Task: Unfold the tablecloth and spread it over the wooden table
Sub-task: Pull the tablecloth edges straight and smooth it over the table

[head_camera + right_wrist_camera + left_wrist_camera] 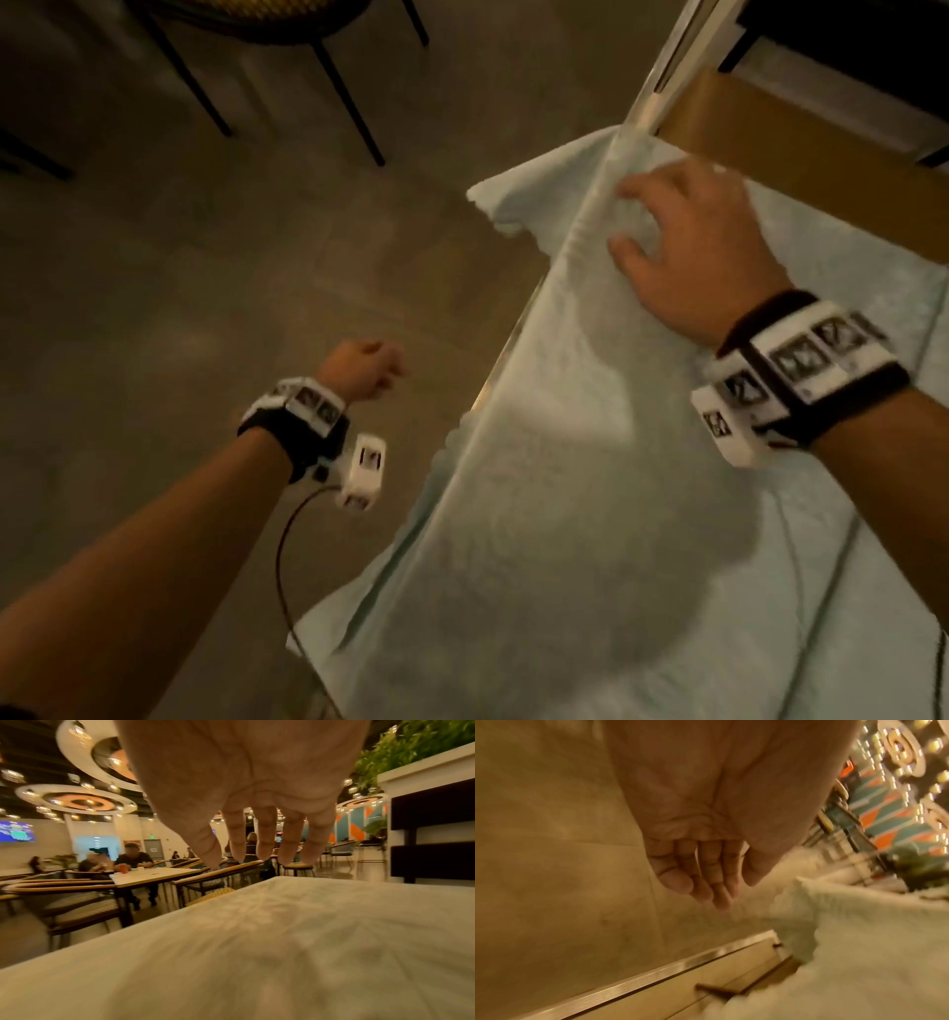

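Observation:
A pale green tablecloth [590,488] lies spread along the wooden table [760,139], its left edge draped over the side and one far corner of wood bare. My right hand [683,241] hovers over the cloth near the far end, fingers spread and relaxed, holding nothing; in the right wrist view the right hand's fingers [264,841] hang above the cloth [282,943]. My left hand [364,370] hangs beside the table over the floor, away from the cloth. In the left wrist view the left hand's fingers [698,880] are straight and empty beside the hanging cloth edge [859,933].
Black chair legs [349,97] stand on the floor at the upper left. A white partition edge [667,67] meets the table's far end. The right wrist view shows other tables, chairs [77,902] and seated people beyond the table.

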A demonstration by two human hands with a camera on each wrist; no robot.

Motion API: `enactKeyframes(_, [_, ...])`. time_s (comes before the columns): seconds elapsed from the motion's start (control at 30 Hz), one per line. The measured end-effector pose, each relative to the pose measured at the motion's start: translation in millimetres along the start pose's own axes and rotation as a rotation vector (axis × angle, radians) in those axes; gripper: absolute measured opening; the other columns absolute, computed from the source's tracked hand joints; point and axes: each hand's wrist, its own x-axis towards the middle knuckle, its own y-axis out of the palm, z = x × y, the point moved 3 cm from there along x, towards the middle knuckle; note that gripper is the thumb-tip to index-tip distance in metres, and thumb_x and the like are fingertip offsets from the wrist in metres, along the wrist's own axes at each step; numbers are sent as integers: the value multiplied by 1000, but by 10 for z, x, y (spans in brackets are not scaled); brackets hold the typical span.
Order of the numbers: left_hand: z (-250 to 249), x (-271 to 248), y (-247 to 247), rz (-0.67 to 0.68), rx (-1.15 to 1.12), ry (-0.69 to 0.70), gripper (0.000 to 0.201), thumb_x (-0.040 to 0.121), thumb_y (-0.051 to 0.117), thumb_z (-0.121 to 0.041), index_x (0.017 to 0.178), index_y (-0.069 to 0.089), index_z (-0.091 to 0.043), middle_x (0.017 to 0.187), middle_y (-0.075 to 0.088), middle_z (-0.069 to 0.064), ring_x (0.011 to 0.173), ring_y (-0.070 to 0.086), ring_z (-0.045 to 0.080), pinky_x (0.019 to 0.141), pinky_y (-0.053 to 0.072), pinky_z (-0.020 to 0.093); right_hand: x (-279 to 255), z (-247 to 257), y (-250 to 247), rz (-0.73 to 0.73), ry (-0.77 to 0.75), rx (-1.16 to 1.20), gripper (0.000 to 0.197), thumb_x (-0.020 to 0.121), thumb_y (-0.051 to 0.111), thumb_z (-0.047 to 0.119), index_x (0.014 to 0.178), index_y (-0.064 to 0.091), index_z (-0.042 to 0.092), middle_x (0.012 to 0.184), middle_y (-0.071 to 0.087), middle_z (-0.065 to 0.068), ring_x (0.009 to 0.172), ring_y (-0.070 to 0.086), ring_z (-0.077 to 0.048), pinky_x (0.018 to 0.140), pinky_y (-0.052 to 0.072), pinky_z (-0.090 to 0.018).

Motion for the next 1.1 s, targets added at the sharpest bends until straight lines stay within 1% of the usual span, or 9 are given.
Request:
enactKeyframes(0.1, [899, -769, 213, 183, 208, -82, 27, 95, 63, -49, 92, 65, -23, 93, 66, 5, 68, 56, 12, 61, 49, 25, -858, 392, 199, 76, -155, 73, 33, 89, 59, 33, 118, 62, 18, 120, 56, -13, 103, 53, -38, 94, 43, -50])
enactKeyframes(0.17, [1406, -1282, 312, 230, 286, -136, 67, 61, 68, -84, 92, 65, -25, 85, 65, -3, 77, 58, 14, 76, 49, 32, -1440, 743, 404, 167, -284, 104, 31, 88, 59, 34, 113, 64, 16, 115, 58, -11, 95, 56, -36, 87, 46, -50])
enactKeyframes(0.23, [1745, -1685, 378, 233, 345, -166, 74, 40, 66, -84, 86, 66, -25, 86, 71, -4, 82, 64, 16, 82, 56, 38, -1956, 1112, 617, 287, -393, 95, 34, 89, 57, 41, 113, 63, 17, 118, 59, -9, 95, 54, -34, 84, 48, -49])
enactKeyframes(0.4, [2056, -2135, 396, 56, 492, -88, 36, 82, 66, -42, 88, 77, -9, 88, 79, 12, 84, 74, 26, 81, 59, 39, -2833, 1834, 1096, 534, -535, -26, 60, 82, 56, 66, 124, 57, 22, 130, 54, -3, 111, 50, -29, 94, 42, -48])
enactKeyframes(0.53, [2239, -2285, 343, -144, 107, -109, 27, 98, 61, -13, 72, 69, -11, 70, 65, 14, 62, 59, 23, 60, 52, 30, -3224, 2143, 1330, 486, -579, -100, 67, 77, 65, 65, 127, 55, 21, 129, 54, -5, 111, 51, -32, 95, 39, -50])
enactKeyframes(0.67, [2519, -2434, 341, -257, -270, -159, 20, 102, 60, -16, 88, 72, -8, 73, 65, 13, 63, 60, 22, 59, 51, 27, -3300, 2282, 1516, 449, -560, -232, 45, 88, 62, 42, 127, 53, 21, 128, 53, -7, 112, 50, -33, 95, 38, -50])
enactKeyframes(0.8, [2940, -2304, 209, -374, -103, -156, 30, 102, 61, -28, 97, 76, -3, 73, 71, 14, 66, 68, 30, 73, 61, 43, -3179, 2382, 1569, 436, -515, -208, 24, 91, 60, 29, 115, 59, 24, 116, 59, -6, 103, 57, -32, 91, 37, -48])
enactKeyframes(0.9, [3276, -2132, -40, -470, -136, -274, 35, 102, 60, -29, 108, 75, 1, 100, 76, 26, 91, 72, 41, 83, 58, 44, -3135, 2423, 1562, 435, -489, -169, 16, 87, 67, 30, 101, 64, 21, 103, 64, -6, 90, 62, -31, 84, 42, -47])
enactKeyframes(1.1, [3586, -1669, -393, -304, -272, -464, 37, 106, 52, -32, 130, 67, -8, 115, 69, 21, 92, 65, 31, 76, 46, 33, -3086, 2445, 1679, 403, -382, -175, 13, 74, 78, 25, 77, 66, 25, 85, 67, 0, 70, 62, -26, 69, 44, -41])
